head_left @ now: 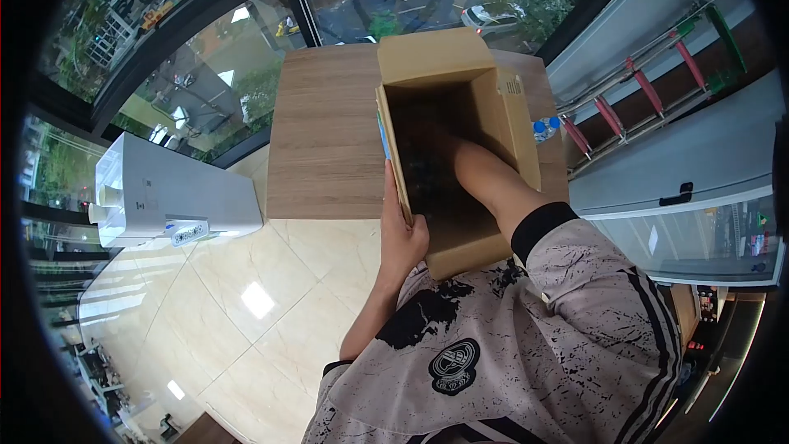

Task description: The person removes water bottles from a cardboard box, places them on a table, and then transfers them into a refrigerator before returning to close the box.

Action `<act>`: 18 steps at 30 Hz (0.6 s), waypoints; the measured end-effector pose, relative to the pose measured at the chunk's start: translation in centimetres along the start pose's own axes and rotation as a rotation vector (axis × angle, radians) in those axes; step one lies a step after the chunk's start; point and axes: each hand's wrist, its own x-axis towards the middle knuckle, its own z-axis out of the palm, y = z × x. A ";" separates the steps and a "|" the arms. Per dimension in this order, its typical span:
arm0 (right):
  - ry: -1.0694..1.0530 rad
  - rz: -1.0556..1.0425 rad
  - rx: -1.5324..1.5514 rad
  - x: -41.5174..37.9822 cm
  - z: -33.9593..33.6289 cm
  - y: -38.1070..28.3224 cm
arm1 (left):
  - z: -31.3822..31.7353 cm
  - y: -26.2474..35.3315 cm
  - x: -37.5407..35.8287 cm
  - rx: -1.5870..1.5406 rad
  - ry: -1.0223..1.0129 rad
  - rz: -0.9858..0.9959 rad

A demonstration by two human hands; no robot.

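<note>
A cardboard box [526, 136] with its top flaps folded open rests on the wooden table [325, 131], tipped toward me. My left hand [403, 238] grips the box's left wall near the front corner, thumb over the edge and fingers along the outside. My right forearm [489, 177] reaches deep into the box. Dark shadow swallows the right hand, so its fingers do not show. Whatever lies at the bottom of the box cannot be made out.
Two blue-capped bottles [546, 127] stand right of the box. A folding ladder [637, 90] leans at the right, near a glass-doored fridge [699, 238]. At left is a white appliance [181, 197] on the tiled floor [271, 329]. Large windows [427, 0] overlook a street.
</note>
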 end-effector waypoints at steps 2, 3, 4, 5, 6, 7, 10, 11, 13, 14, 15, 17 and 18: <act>-0.010 0.049 0.051 -0.1 -0.1 0.0 | 0.0 -0.1 0.0 -0.011 -0.012 -0.003; -0.012 0.072 0.078 -0.1 0.0 0.0 | 0.0 -0.1 -0.1 -0.031 -0.029 -0.003; -0.014 0.094 0.103 -0.2 -0.1 0.0 | 0.0 -0.1 -0.1 -0.026 -0.033 -0.011; -0.016 0.112 0.126 -0.1 -0.1 -0.1 | -0.1 0.0 -0.1 -0.027 -0.023 -0.025; -0.022 0.136 0.150 -0.2 -0.2 0.0 | 0.0 0.0 -0.1 -0.030 -0.015 -0.037; -0.024 0.159 0.179 -0.5 -0.1 0.0 | 0.1 -0.1 -0.1 -0.027 -0.025 -0.043; -0.035 0.217 0.246 -0.4 -0.3 0.1 | 0.2 -0.6 0.2 -0.019 -0.024 -0.033; -0.035 0.233 0.260 -0.3 -0.3 0.1 | 0.3 -0.6 0.1 -0.047 -0.022 -0.046; -0.038 0.264 0.279 0.1 0.0 0.1 | 0.4 -1.0 -0.1 -0.075 -0.025 -0.057; -0.035 0.281 0.288 0.1 0.0 0.2 | 0.4 -1.2 -0.1 -0.066 -0.017 -0.056; -0.032 0.294 0.291 0.5 0.1 0.2 | 0.4 -1.4 -0.1 -0.057 -0.009 -0.055; -0.017 0.319 0.278 1.0 0.5 0.4 | 0.3 -1.0 0.1 -0.052 -0.012 -0.042; 0.000 0.313 0.254 1.3 0.7 0.4 | 0.2 -0.9 0.1 -0.051 -0.011 -0.037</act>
